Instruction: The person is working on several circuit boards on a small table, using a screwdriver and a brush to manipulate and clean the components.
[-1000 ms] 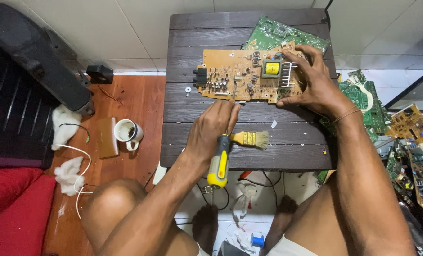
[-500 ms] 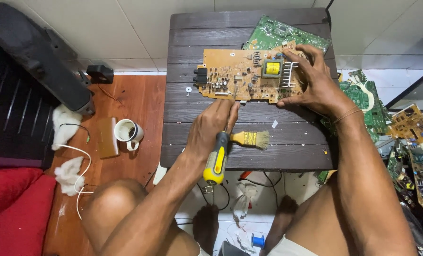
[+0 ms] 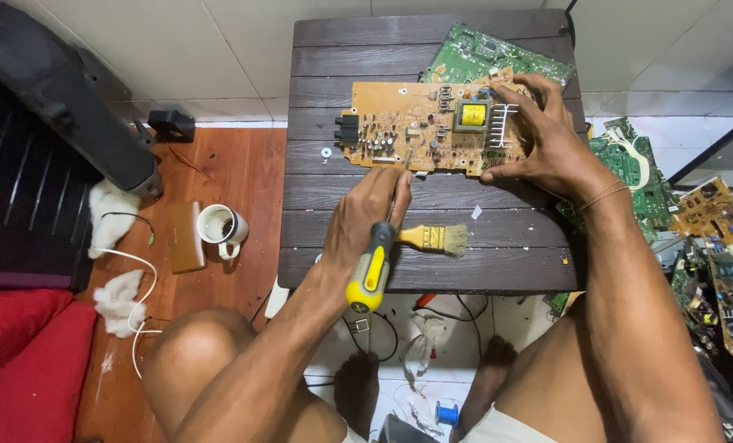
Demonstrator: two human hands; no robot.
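A tan-brown printed circuit board, studded with small parts, a yellow-topped transformer and a white finned heat sink, lies flat across the far half of a small dark slatted wooden table. The right hand clamps the board's right end, fingers curled over its far edge and thumb pressed along its near edge.

The left hand is closed round a screwdriver with a yellow-and-black handle; the handle sticks out past the table's near edge, while the shaft runs under the fingers toward the board's near edge. The tip is hidden by the fingers, so whether it touches the board cannot be told.

Just right of that hand, near the table's near edge, lies a small paintbrush with a yellow handle and pale bristles. A green circuit board sits at the table's far right corner, partly under the tan one. More green and tan boards are heaped on the floor off the table's right edge. Off the left edge, on the red-brown floor, stands a white mug, with wads of white cloth beyond it.
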